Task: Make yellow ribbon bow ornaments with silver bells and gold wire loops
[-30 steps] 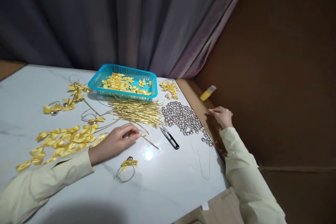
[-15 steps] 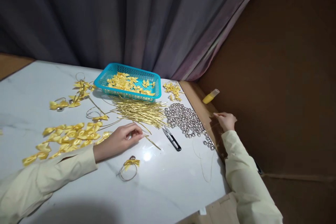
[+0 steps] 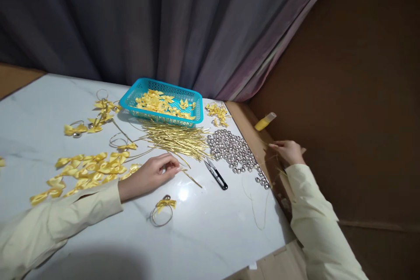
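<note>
My left hand (image 3: 157, 171) rests on the white table with thumb and forefinger pinched at the end of a gold twist tie (image 3: 192, 179). Out past the table's right edge, my right hand (image 3: 288, 152) is closed in a pinch, with fine pale thread (image 3: 256, 215) trailing around it and looping onto the tabletop. A loop with a yellow bow and a silver bell (image 3: 160, 211) lies in front of my left hand. Black thread snips (image 3: 216, 175) lie between the hands, blades pointing away from me.
Yellow bows (image 3: 92, 170) spread at left, near several finished loops (image 3: 105, 111). Behind is a blue basket (image 3: 200, 116) of bows. Gold ties (image 3: 173, 140) and silver bells (image 3: 231, 148) are heaped mid-table. A yellow bottle (image 3: 265, 121) lies beyond the right edge, by the brown wall.
My right hand has shifted slightly outward to the right, its thread strands now more visible. My left hand keeps its pinch in the same place. The view has turned a little.
</note>
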A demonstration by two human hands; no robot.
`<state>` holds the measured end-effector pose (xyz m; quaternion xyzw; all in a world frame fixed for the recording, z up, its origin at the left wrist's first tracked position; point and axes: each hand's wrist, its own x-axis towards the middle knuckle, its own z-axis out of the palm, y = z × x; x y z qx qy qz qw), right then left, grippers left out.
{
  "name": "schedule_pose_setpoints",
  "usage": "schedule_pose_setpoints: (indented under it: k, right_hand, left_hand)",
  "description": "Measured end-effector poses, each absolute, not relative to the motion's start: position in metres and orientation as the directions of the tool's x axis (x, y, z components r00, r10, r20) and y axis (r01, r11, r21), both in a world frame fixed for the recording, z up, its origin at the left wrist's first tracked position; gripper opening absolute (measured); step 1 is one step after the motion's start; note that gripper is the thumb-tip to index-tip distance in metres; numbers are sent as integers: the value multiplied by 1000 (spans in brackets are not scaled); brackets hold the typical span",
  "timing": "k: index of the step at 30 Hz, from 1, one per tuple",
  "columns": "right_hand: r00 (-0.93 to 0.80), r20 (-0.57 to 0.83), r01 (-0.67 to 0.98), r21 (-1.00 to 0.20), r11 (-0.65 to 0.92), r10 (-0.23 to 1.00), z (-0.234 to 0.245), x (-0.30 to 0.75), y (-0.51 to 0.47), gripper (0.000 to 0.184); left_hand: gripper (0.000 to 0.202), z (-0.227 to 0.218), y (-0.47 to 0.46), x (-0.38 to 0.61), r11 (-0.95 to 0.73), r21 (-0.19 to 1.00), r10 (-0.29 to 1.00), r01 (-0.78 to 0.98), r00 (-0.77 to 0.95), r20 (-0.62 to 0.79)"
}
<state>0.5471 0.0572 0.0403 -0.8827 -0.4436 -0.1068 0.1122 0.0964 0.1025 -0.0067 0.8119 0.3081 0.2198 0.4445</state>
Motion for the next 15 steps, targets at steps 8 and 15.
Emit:
schedule_pose_setpoints:
  k: [8,15]
  right_hand:
    - [227,335,927,-361,-98,914,122,412,10,21]
    - [-571,66,710,-460,533,818,58,257,-5,17]
  left_hand:
    - [25,15,113,93,-369,867,730,335,682,47]
    - [17,85,119,54,-663,620,564,419,824,47]
